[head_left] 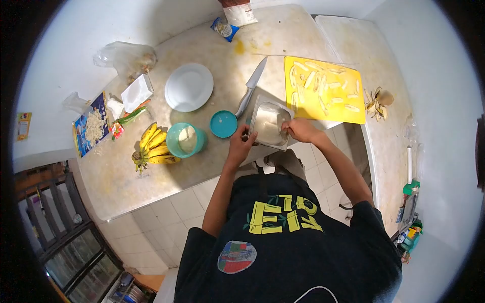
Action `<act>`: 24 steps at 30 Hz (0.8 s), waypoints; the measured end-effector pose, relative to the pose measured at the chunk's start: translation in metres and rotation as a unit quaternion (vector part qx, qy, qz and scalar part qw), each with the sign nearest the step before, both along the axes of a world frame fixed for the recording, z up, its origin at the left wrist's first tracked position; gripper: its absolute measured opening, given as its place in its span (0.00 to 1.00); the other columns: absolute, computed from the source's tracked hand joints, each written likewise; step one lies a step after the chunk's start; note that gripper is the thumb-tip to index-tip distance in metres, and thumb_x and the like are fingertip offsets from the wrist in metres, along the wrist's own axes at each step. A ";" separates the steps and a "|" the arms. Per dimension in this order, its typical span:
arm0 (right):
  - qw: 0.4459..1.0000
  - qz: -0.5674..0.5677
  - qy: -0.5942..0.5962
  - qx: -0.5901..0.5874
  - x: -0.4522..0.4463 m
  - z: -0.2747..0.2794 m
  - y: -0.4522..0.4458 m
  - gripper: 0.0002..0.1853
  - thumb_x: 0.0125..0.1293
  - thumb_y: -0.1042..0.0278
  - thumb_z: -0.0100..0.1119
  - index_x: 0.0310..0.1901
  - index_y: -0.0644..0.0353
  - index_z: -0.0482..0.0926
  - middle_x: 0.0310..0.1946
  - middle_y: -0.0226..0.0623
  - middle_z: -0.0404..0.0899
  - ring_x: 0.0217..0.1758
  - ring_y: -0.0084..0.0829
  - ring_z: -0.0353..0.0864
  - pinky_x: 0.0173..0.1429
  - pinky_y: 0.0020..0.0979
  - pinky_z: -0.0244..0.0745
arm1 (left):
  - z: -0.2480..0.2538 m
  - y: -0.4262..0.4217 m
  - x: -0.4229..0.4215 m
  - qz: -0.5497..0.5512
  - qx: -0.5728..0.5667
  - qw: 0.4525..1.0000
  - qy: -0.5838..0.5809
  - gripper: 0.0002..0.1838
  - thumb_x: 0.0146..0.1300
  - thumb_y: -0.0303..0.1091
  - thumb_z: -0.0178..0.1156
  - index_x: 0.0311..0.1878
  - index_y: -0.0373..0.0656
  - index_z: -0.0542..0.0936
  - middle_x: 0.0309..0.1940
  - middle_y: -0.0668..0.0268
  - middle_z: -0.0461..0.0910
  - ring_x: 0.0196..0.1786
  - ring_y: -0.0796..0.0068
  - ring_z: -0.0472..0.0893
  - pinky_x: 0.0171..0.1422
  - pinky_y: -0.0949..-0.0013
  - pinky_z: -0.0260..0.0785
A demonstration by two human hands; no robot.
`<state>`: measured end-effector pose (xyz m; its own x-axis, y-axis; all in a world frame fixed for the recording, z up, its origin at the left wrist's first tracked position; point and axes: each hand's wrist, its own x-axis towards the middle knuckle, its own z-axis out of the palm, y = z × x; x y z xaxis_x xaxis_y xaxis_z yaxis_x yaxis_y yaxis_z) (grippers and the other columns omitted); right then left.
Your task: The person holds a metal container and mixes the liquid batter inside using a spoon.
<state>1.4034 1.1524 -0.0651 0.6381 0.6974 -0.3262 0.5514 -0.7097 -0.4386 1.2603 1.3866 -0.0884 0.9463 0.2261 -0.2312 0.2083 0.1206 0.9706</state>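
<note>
At the table's front edge, my left hand (242,144) grips the left side of a rectangular metal container (270,122) with pale contents inside. My right hand (299,130) is at the container's right rim, its fingers closed and bent over the inside; what they hold, if anything, is hidden. Just left of the container lie a round teal lid (223,124) and a knife (252,83) with its blade pointing away. A yellow board (328,111) with peeled banana slices spread over it is behind and to the right.
A teal tub (174,140) of white powder stands beside a bunch of bananas (151,144). Behind are a white plate (189,87), a white box (137,93) and plastic bags. Banana peels (377,103) lie right of the board. Packets (225,29) are at the back.
</note>
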 end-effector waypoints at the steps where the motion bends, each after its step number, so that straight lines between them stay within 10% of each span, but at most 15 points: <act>1: 0.998 0.000 0.025 0.062 0.002 -0.002 -0.002 0.11 0.70 0.63 0.55 0.43 0.53 0.87 0.36 0.53 0.85 0.42 0.53 0.86 0.49 0.51 0.78 | -0.003 0.000 0.002 0.003 -0.020 1.000 0.002 0.10 0.69 0.30 0.65 0.45 0.37 0.75 0.34 0.71 0.74 0.33 0.85 0.74 0.36 0.74 0.72; 5: 0.995 -0.037 -0.068 -0.062 0.000 0.009 0.008 0.10 0.70 0.65 0.55 0.42 0.54 0.86 0.35 0.53 0.85 0.42 0.52 0.86 0.50 0.51 0.78 | 0.004 0.002 0.002 -0.006 -0.010 1.000 0.013 0.10 0.69 0.31 0.65 0.46 0.37 0.75 0.34 0.71 0.74 0.34 0.85 0.74 0.37 0.74 0.72; 8: 0.995 0.060 0.038 0.073 0.004 -0.009 -0.005 0.10 0.70 0.65 0.55 0.43 0.55 0.86 0.34 0.52 0.85 0.39 0.53 0.86 0.47 0.52 0.79 | 0.014 0.006 0.006 -0.013 0.014 1.000 0.006 0.10 0.69 0.31 0.65 0.45 0.37 0.75 0.34 0.71 0.74 0.34 0.85 0.74 0.37 0.75 0.72; 11: 0.984 -0.097 -0.091 0.117 0.001 -0.006 -0.002 0.10 0.70 0.66 0.54 0.43 0.57 0.85 0.33 0.51 0.85 0.37 0.54 0.86 0.44 0.51 0.80 | -0.010 0.006 0.006 -0.012 -0.016 1.000 0.007 0.10 0.69 0.32 0.65 0.44 0.37 0.75 0.33 0.71 0.74 0.34 0.85 0.72 0.38 0.75 0.70; 14: 0.996 0.074 -0.003 0.039 0.000 -0.017 -0.012 0.10 0.71 0.66 0.53 0.43 0.57 0.85 0.34 0.50 0.85 0.36 0.56 0.85 0.42 0.51 0.80 | -0.004 0.007 0.008 -0.027 0.029 0.999 0.011 0.10 0.68 0.32 0.66 0.44 0.37 0.76 0.32 0.71 0.74 0.33 0.85 0.71 0.38 0.74 0.68; 17: 0.976 -0.108 -0.073 0.177 -0.005 -0.006 0.001 0.10 0.71 0.65 0.54 0.43 0.57 0.85 0.35 0.52 0.85 0.38 0.55 0.85 0.44 0.50 0.80 | 0.004 0.006 0.010 -0.025 0.070 0.997 0.002 0.11 0.68 0.33 0.66 0.45 0.37 0.76 0.32 0.71 0.74 0.34 0.84 0.70 0.39 0.74 0.68; 21: 0.998 0.016 0.004 0.058 -0.009 -0.002 -0.006 0.08 0.67 0.74 0.57 0.42 0.57 0.87 0.36 0.48 0.86 0.37 0.53 0.86 0.45 0.47 0.81 | -0.005 0.006 0.008 0.004 0.050 0.999 -0.004 0.11 0.68 0.33 0.66 0.45 0.36 0.76 0.32 0.71 0.74 0.35 0.83 0.71 0.40 0.73 0.68; 24: 0.971 -0.130 -0.045 0.194 -0.009 -0.005 -0.005 0.08 0.67 0.73 0.59 0.42 0.58 0.87 0.36 0.49 0.86 0.36 0.52 0.86 0.43 0.46 0.81 | -0.016 0.005 0.011 0.009 0.006 1.000 -0.002 0.11 0.68 0.33 0.66 0.45 0.36 0.76 0.32 0.71 0.74 0.35 0.83 0.71 0.39 0.72 0.67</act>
